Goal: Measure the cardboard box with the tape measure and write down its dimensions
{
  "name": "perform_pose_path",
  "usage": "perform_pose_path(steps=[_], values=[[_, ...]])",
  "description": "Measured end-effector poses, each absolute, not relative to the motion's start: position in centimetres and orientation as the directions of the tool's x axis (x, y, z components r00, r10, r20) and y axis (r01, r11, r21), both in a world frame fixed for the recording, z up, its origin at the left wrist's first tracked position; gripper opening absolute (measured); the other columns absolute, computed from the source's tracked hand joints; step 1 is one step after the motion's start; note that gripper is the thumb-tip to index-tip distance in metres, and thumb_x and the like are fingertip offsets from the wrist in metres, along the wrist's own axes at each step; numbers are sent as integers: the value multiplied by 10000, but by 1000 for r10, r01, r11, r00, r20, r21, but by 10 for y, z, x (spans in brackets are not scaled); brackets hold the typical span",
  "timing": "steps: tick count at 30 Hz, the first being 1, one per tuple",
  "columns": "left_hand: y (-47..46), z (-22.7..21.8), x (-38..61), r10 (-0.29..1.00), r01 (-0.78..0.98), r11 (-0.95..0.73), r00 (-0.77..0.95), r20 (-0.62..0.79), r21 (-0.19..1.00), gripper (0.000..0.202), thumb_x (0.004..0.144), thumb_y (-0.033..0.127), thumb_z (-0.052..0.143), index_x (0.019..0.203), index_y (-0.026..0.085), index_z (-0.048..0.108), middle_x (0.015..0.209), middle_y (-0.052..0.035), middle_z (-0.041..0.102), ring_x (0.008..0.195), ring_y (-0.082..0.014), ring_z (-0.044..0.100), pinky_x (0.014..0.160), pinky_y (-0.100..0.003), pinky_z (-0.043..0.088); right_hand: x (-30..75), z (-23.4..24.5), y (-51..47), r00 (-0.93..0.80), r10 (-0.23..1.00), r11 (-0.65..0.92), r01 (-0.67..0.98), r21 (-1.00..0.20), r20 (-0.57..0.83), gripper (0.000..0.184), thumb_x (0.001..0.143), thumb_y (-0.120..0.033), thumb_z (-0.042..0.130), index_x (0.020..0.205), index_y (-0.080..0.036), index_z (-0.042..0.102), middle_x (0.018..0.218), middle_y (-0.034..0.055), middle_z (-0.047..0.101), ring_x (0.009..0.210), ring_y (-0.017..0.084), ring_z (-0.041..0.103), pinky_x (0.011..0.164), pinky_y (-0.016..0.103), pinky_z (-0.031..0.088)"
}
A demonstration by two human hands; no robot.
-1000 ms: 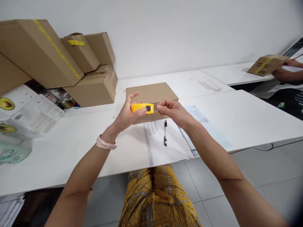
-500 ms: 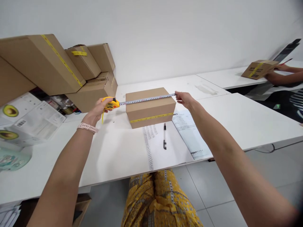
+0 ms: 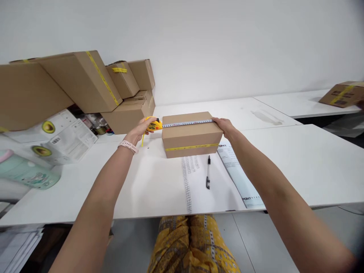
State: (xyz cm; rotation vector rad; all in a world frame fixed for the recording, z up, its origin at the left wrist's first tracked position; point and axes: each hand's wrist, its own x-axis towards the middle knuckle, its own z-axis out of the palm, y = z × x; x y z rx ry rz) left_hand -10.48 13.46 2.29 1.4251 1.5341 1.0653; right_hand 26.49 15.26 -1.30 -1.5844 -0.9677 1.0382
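Observation:
A closed cardboard box [image 3: 192, 138] with a yellow tape strip on its front stands on the white table [image 3: 298, 163]. My left hand [image 3: 141, 129] grips a yellow tape measure case [image 3: 154, 124] at the box's left edge. The tape blade [image 3: 187, 123] lies stretched across the box's top. My right hand [image 3: 224, 125] pinches the blade's end at the box's right edge.
A black pen [image 3: 208, 172] and printed sheets [image 3: 196, 178] lie in front of the box. Stacked cardboard boxes [image 3: 85, 87] and white packages [image 3: 57, 138] crowd the left. Another taped box [image 3: 341, 93] sits on a far table at the right.
The hands went from holding the tape measure together before the box to pulling the blade out across it; since half a second ago the blade has been lowered onto the top.

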Motion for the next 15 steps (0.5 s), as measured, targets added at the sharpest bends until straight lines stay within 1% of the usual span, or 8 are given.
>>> perform_pose_path(steps=[5,10,15], values=[[135,21,-108,999,357,21,-47,-4,934,467,726,543,697,1027,188,657,915,-59,736,593,-145,637,465,-225,339,270,-16,156,346,923,-236,158,-959,-170,279,832,-379,761,753,-185,577,811,63,651,693,150,566,510,260,411],[134,22,-111,1000,354,19,-6,-18,935,462,741,551,706,1033,194,679,967,-71,751,623,-149,652,483,-226,374,269,-15,155,364,919,-237,201,-951,-152,293,825,-389,766,722,-184,582,781,61,640,700,158,564,512,259,409],[132,29,-111,999,338,42,7,-48,940,416,748,528,725,988,189,708,936,-65,750,568,-127,614,469,-228,373,267,-11,151,370,918,-237,217,-947,-145,293,838,-383,754,712,-179,586,787,65,644,705,156,572,524,259,416]])
